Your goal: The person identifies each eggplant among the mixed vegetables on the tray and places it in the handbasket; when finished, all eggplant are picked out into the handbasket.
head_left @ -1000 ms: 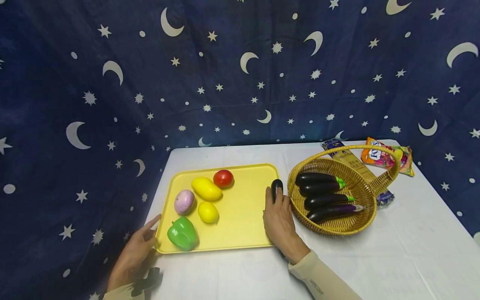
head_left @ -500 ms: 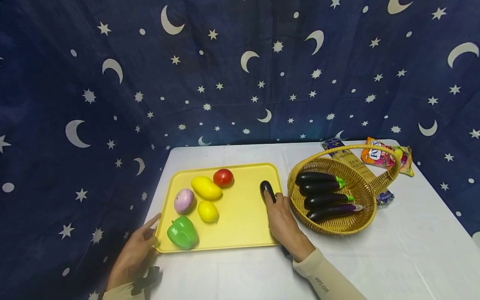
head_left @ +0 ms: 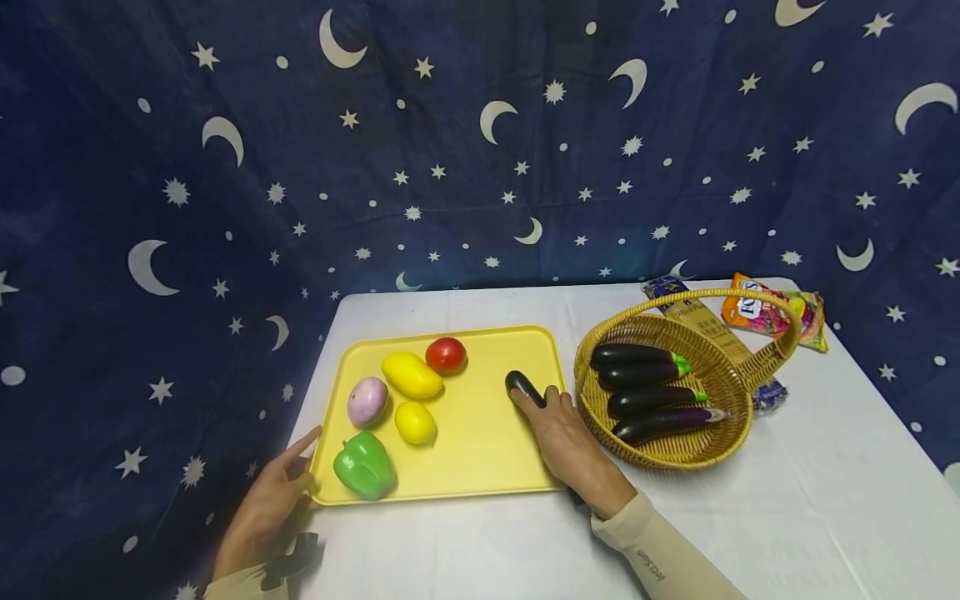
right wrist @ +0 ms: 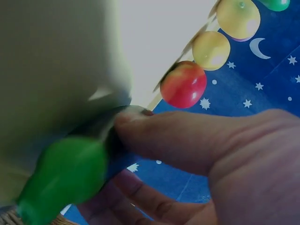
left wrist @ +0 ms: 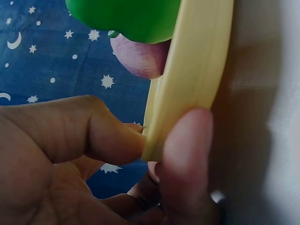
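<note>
My right hand [head_left: 566, 446] grips a dark eggplant [head_left: 523, 386] over the right side of the yellow tray [head_left: 480, 442]. In the right wrist view the thumb [right wrist: 168, 138] presses along the eggplant, and its green cap [right wrist: 70, 173] points toward the basket. At the tray's near left corner my left hand [head_left: 262, 504] pinches the rim [left wrist: 187, 84] between thumb and fingers. On the tray lie a tomato [head_left: 446, 356], a yellow mango-like fruit [head_left: 412, 376], a lemon [head_left: 416, 423], a purple onion [head_left: 367, 402] and a green bell pepper [head_left: 365, 467].
Right of the tray stands a wicker basket [head_left: 723, 379] with a tall arched handle [head_left: 690, 295]; several eggplants [head_left: 637, 356] lie in it. Behind it are a long packet [head_left: 701, 321] and a colourful snack bag [head_left: 768, 312]. A starry curtain [head_left: 450, 125] hangs behind the white table [head_left: 825, 467].
The eggplant's far end has swung left over the tray, from upright to slanted, as my right hand turned. My left hand has stayed at the tray corner.
</note>
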